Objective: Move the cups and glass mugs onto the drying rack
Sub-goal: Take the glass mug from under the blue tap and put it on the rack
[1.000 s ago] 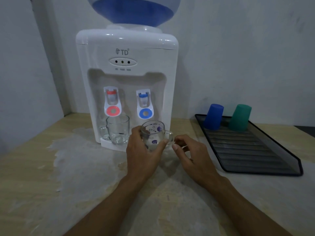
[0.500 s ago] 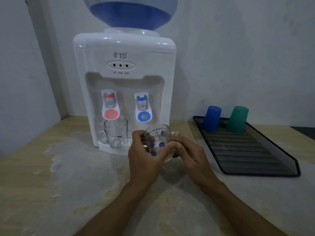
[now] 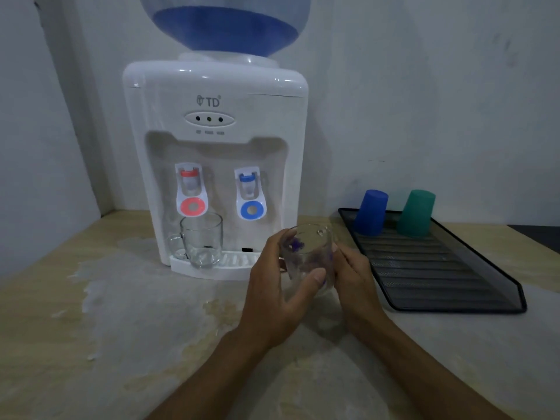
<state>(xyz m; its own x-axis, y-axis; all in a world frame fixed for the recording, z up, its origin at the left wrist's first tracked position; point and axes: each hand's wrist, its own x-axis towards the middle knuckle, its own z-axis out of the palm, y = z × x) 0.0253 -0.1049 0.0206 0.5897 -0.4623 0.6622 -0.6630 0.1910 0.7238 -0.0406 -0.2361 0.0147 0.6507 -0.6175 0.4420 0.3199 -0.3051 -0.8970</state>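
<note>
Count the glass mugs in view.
2. One mug stands on the dispenser's drip tray under the red tap; the other mug is held in both hands. None seems hidden.

1. White plastic water dispenser (image 3: 212, 147) stood at the back of the beige wooden counter (image 3: 75, 344).
2. Clear glass mug (image 3: 201, 242) sat on its drip tray (image 3: 224, 268), under the left tap.
3. Black mesh drying rack (image 3: 430, 265) lay to the dispenser's right, with an upturned blue plastic cup (image 3: 371, 212) and an upturned green plastic cup (image 3: 415, 213) at its far end.
4. Patterned glass mug (image 3: 307, 259) was between both hands, before the dispenser and left of the rack.

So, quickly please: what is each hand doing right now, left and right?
Left hand: closed around the glass mug, holding it above the table.
Right hand: also closed on the same mug, on its right side.
</note>
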